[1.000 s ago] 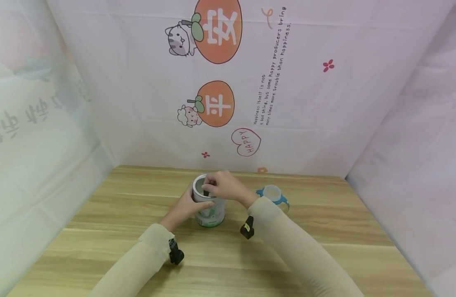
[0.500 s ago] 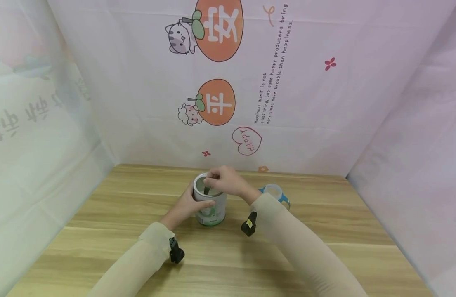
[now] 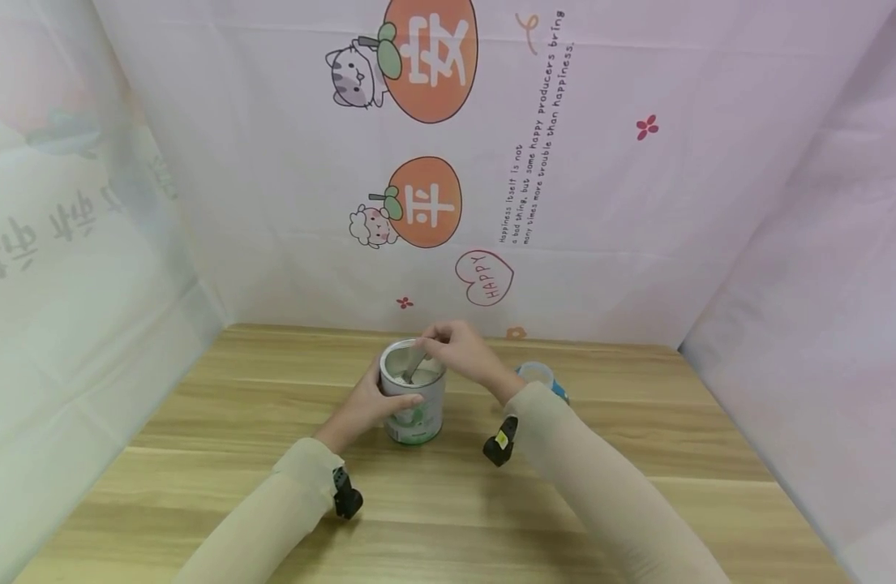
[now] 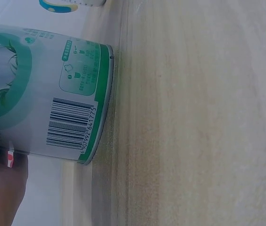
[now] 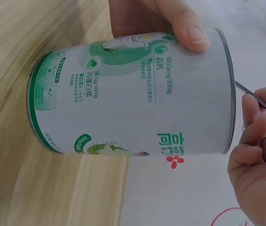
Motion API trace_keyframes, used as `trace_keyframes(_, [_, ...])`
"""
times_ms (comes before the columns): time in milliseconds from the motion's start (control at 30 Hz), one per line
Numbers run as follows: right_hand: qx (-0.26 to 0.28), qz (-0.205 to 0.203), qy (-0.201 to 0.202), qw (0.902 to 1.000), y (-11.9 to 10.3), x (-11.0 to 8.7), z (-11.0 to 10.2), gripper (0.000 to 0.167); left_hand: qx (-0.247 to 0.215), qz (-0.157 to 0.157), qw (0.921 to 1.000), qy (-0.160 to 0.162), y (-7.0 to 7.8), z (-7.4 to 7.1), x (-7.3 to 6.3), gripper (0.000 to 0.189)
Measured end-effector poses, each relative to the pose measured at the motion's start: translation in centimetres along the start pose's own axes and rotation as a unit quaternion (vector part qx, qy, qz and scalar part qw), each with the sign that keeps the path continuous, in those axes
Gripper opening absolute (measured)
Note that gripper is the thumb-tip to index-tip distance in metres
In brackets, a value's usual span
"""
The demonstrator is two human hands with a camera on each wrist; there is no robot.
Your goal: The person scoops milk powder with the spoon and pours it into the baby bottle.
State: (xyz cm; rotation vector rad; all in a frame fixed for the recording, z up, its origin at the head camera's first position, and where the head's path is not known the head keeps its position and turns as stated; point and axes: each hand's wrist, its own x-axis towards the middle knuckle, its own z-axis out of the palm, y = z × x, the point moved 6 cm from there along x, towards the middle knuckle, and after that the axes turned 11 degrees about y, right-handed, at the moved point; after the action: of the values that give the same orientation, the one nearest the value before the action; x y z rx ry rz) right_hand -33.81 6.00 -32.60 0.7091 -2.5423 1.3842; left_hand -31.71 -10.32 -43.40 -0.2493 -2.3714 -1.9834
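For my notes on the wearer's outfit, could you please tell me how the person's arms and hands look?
The long, plain cream fabric left sleeve and matching right sleeve end near the wrists. A small, blocky black device sits at the left wrist; a similar black device at the right wrist bears a yellow marking. The left hand and right hand are bare, without gloves.

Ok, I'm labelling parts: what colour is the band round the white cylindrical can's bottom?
Green; the band shows best in the left wrist view.

Head view brightly and diffusely lit, faint shadows cast on the tabletop (image 3: 418,519) beside the sleeves (image 3: 261,515), left wrist view dimmed, wood grain softly blurred, can (image 5: 123,113) lettering legibly rendered.
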Motion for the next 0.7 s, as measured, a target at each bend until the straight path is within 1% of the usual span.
trace_keyframes(100, [0.022,0.031,0.017,0.9991,0.7,-0.1,-0.6,0.023,0.003,-0.004,1.0,0.005,0.0,-0.1,0.0,0.096])
trace_keyframes(200, [0.042,0.059,0.03,0.9969,1.3,-0.2,-1.0,0.025,-0.001,-0.003,1.0,0.002,0.0,0.0,0.1,0.096])
trace_keyframes(467, [0.069,0.102,0.052,0.991,2.5,-0.6,-1.4,0.026,0.003,-0.003,1.0,0.007,-0.1,-0.1,0.2,0.098])
trace_keyframes(567, [0.089,0.124,0.061,0.9864,2.8,-0.8,-1.5,0.025,0.004,-0.002,1.0,0.009,-0.1,-0.1,0.1,0.099])
trace_keyframes(700, [0.117,0.154,0.082,0.9776,3.3,-1.0,-1.6,0.025,0.007,-0.003,0.9999,0.015,0.1,-0.1,0.0,0.1])
